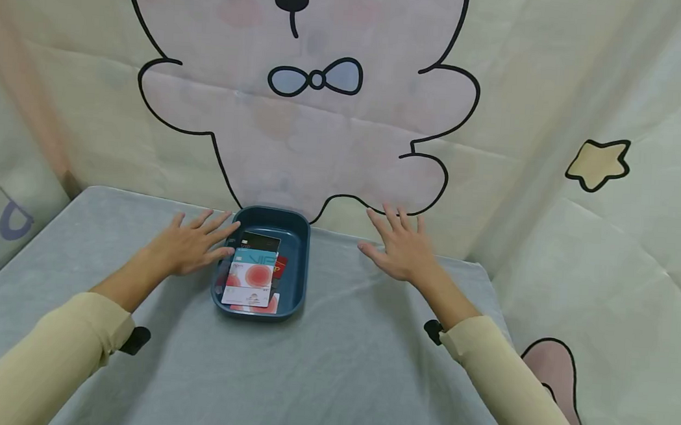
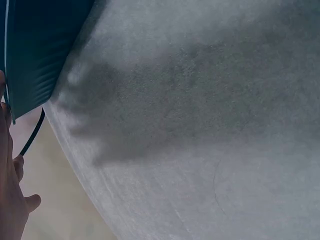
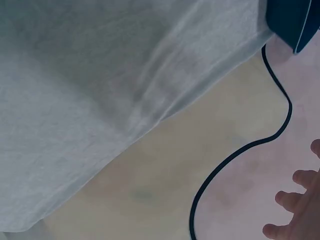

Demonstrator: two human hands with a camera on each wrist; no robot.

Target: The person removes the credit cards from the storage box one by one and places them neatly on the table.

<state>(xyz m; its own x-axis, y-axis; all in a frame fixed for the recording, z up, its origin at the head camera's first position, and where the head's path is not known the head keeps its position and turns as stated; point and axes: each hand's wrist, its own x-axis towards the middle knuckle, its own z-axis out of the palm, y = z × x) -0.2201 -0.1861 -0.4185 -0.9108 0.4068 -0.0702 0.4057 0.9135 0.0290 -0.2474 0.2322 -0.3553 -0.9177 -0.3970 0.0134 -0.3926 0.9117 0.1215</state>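
Note:
A dark blue rectangular tray with rounded corners stands near the table's back edge. Several cards lie in it: a white and blue one with red circles on top, a black card behind, and a red card partly hidden under it. My left hand is at the tray's left side, its fingers spread and its fingertips overlapping the rim in the head view. To the right of the tray, my right hand is held out with fingers spread and nothing in it.
A light grey-blue cloth covers the table. Behind it hangs a pale curtain printed with a large bear and a star. Each wrist carries a dark strap piece, seen at the left cuff and right cuff.

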